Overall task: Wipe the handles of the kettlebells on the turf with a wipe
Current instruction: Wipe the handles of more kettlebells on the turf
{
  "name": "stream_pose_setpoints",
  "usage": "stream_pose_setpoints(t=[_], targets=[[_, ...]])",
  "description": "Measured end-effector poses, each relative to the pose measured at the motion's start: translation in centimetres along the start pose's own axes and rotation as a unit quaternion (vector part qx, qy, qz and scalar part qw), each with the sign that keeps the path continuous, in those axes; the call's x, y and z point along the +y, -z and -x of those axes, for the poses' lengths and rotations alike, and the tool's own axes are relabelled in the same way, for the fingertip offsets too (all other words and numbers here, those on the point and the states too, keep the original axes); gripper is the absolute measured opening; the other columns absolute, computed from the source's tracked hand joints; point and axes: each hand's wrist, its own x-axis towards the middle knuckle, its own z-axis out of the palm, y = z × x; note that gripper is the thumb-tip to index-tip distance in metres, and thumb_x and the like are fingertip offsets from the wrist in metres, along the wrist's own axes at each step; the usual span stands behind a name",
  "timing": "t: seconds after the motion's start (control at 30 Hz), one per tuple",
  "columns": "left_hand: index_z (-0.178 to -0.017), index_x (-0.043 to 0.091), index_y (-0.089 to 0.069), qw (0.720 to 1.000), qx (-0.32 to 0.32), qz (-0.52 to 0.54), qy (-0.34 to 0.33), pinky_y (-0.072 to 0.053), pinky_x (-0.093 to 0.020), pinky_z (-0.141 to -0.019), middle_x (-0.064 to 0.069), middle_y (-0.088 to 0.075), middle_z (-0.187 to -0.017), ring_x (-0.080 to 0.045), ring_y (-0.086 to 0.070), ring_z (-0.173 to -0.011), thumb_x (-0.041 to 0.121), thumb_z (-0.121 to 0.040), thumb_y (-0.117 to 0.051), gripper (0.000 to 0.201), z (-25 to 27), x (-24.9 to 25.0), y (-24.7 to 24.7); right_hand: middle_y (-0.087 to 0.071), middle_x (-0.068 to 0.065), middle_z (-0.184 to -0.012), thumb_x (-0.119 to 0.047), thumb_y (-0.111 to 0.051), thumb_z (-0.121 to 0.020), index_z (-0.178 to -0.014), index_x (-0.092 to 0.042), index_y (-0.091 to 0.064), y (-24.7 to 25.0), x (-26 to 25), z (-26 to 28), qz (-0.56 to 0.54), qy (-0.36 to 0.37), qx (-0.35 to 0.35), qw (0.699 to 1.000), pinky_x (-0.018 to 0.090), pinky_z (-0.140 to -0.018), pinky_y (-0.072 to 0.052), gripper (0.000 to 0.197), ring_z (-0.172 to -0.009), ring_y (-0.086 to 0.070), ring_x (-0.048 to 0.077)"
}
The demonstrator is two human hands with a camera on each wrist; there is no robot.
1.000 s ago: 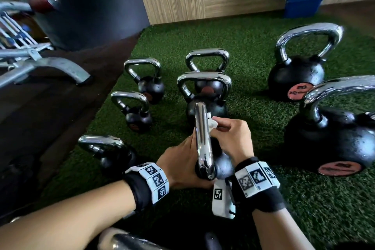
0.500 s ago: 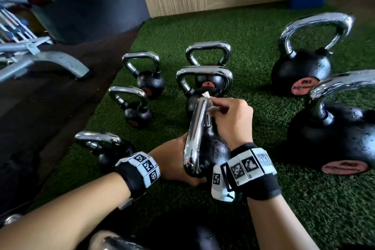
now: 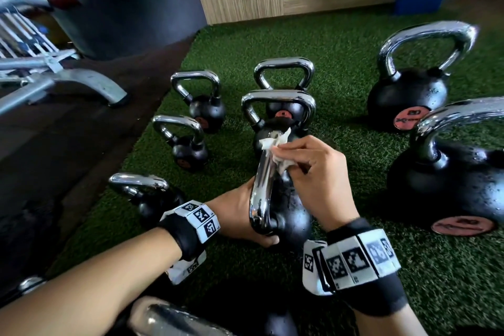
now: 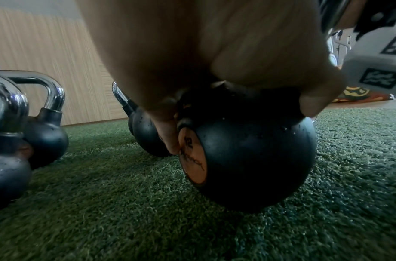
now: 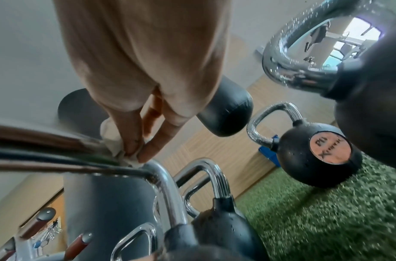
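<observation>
Head view: wipe (image 3: 275, 144), pinched in right hand (image 3: 313, 169), now sits at the far corner of the handle (image 3: 263, 185), farther along than a second ago; this handle looks nearly covered.

Left wrist: left hand (image 4: 226, 61) grips the kettlebell (image 4: 248, 159), which rests on turf (image 4: 125, 220).

Right wrist: fingertips (image 5: 145, 155) press the wipe against chrome.
</observation>
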Motion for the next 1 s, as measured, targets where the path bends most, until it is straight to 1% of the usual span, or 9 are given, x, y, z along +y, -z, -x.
stream_pose_setpoints(t=[0.1,0.27,0.47,0.57,0.63,0.73,0.83,0.9,1.0], targets=[[-0.097,0.031,-0.053,0.999,-0.006,0.048,0.018,-0.033,-0.006,-0.081,0.012,-0.042,-0.076,-0.003,-0.045,-0.073,0.060,-0.073,-0.079,0.046,0.2,0.3,0.2,-0.074,-0.004,-0.101,0.011,-0.065,-0.081,-0.102,-0.016,-0.081,0.7,-0.5,-1.0,-0.028,-0.036,-0.035,0.998,0.006,-0.074,-0.047,0.037,-0.086,-0.063,-0.005],[-0.086,0.038,-0.042,1.000,0.012,0.018,0.018,-0.033,-0.006,-0.084,0.015,-0.044,-0.081,-0.004,-0.044,-0.091,0.061,-0.069,-0.078,0.046,0.1,0.6,0.1,-0.074,-0.008,-0.095,0.011,-0.066,-0.079,-0.097,-0.018,-0.082,1.4,-1.5,0.0,-0.065,-0.071,-0.053,0.994,0.007,-0.075,-0.046,0.038,-0.084,-0.065,-0.003],[-0.118,0.034,-0.055,0.990,0.059,0.081,-0.096,-0.026,0.003,-0.095,0.036,-0.046,-0.107,0.030,-0.040,-0.106,0.034,-0.074,-0.089,0.056,0.2,1.3,0.6,-0.079,-0.007,-0.091,-0.001,-0.086,-0.070,-0.089,-0.020,-0.083,2.3,-1.7,3.4,-0.173,-0.141,-0.113,0.968,0.036,-0.083,-0.061,0.027,-0.085,-0.075,0.009],[-0.109,0.035,-0.058,0.991,0.038,0.090,-0.087,-0.025,0.003,-0.093,0.038,-0.047,-0.107,0.022,-0.044,-0.098,0.032,-0.076,-0.088,0.045,0.3,1.7,1.0,-0.079,-0.007,-0.088,-0.006,-0.090,-0.067,-0.085,-0.019,-0.082,2.2,-1.7,3.4,-0.199,-0.137,-0.113,0.964,0.034,-0.082,-0.061,0.023,-0.083,-0.076,0.010],[-0.094,0.039,-0.052,0.996,0.016,0.064,-0.064,-0.023,0.006,-0.084,0.021,-0.056,-0.099,0.006,-0.038,-0.080,0.038,-0.079,-0.084,0.035,0.3,1.9,0.9,-0.079,-0.008,-0.087,-0.016,-0.093,-0.066,-0.084,-0.020,-0.081,2.3,-1.6,4.2,-0.223,-0.136,-0.136,0.956,0.031,-0.079,-0.061,0.022,-0.081,-0.076,0.011],[-0.070,0.048,-0.055,0.998,0.005,0.070,0.002,-0.028,0.005,-0.063,0.015,-0.038,-0.063,0.000,-0.044,-0.056,0.052,-0.075,-0.070,0.016,0.7,1.4,1.0,-0.079,-0.008,-0.083,-0.022,-0.094,-0.065,-0.079,-0.023,-0.080,2.1,-1.1,6.1,-0.208,-0.170,-0.173,0.948,0.027,-0.074,-0.060,0.021,-0.077,-0.075,0.009],[-0.064,0.018,-0.050,0.994,0.033,0.075,0.065,-0.031,0.002,-0.060,0.019,-0.035,-0.062,0.001,-0.043,-0.053,0.054,-0.064,-0.062,0.037,0.5,0.3,0.2,-0.075,-0.012,-0.069,-0.011,-0.094,-0.063,-0.065,-0.026,-0.076,1.1,-0.4,7.6,-0.130,-0.171,-0.174,0.961,0.013,-0.063,-0.050,0.023,-0.064,-0.069,0.000],[-0.060,0.021,-0.033,0.996,0.025,0.065,0.058,-0.031,0.000,-0.067,0.018,-0.035,-0.063,-0.004,-0.036,-0.062,0.062,-0.057,-0.051,0.045,0.2,0.0,0.0,-0.073,-0.014,-0.067,-0.010,-0.092,-0.063,-0.061,-0.027,-0.072,0.6,-0.4,8.2,-0.095,-0.169,-0.163,0.967,0.012,-0.060,-0.049,0.026,-0.063,-0.068,0.000],[-0.063,0.029,-0.034,0.997,0.006,0.057,0.050,-0.031,-0.004,-0.068,0.017,-0.033,-0.067,-0.003,-0.037,-0.065,0.063,-0.061,-0.047,0.036,0.1,0.3,0.2,-0.075,-0.009,-0.073,-0.012,-0.093,-0.065,-0.066,-0.022,-0.072,0.5,-0.3,8.8,-0.114,-0.185,-0.146,0.965,0.020,-0.065,-0.056,0.023,-0.068,-0.071,0.005]])
